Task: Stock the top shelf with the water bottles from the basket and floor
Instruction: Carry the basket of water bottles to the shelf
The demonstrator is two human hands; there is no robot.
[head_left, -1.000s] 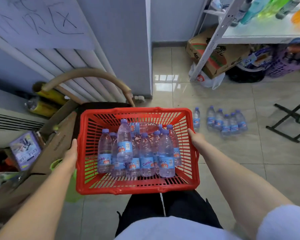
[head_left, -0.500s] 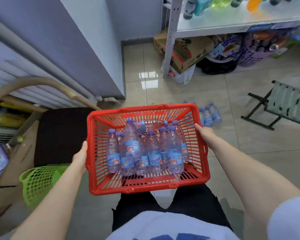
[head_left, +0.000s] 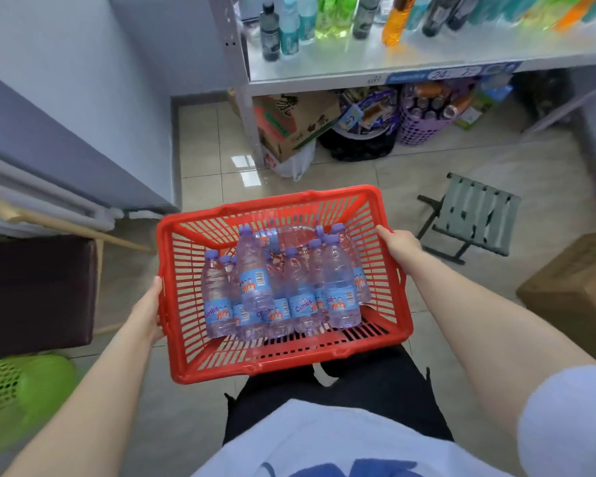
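Holding the red basket (head_left: 289,359) off the tiled floor (head_left: 410,173) in front of my body, I have a hand on each side of it. My left hand (head_left: 150,311) grips the left wall near the front corner, thumb up at the rim. My right hand (head_left: 398,244) is clamped over the right rim, further towards the far corner. The hands are well apart, with the full width of the basket between them.

The water bottles (head_left: 338,290) are all inside the basket. Most stand upright in a tight cluster against the near wall, purple caps up and blue labels facing me. At least one lies on its side by the far wall.

Beyond the basket's far edge stands a white metal shelf (head_left: 427,53) carrying a row of coloured drinks (head_left: 327,15). Under it sit a cardboard box (head_left: 300,118) and a purple basket (head_left: 424,125). A folding stool (head_left: 479,211) stands on the floor to the right of the basket, near my right hand. A green basket (head_left: 31,383) is low on my left.
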